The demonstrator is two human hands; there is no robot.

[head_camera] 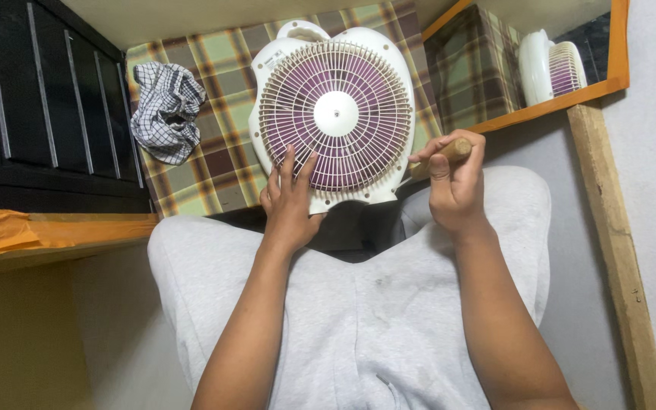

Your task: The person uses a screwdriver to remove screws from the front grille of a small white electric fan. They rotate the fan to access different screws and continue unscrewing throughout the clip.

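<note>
While my left hand (288, 203) lies flat and open on the fan (335, 114) grille, my right hand (453, 182) clamps a wooden-handled tool (442, 156); next, its hidden tip needs careful aiming at the fan's right edge.

The fan (335, 114) stands on the blanket (214, 163), just beyond the person's knees. The left hand (288, 199) rests on its lower grille; the right hand (453, 182), to the fan's right, grips a wooden handle (453, 150). A crumpled cloth (165, 110) lies left of the fan, beside the cabinet (39, 106). A mirror (525, 61) leans at far right.
</note>
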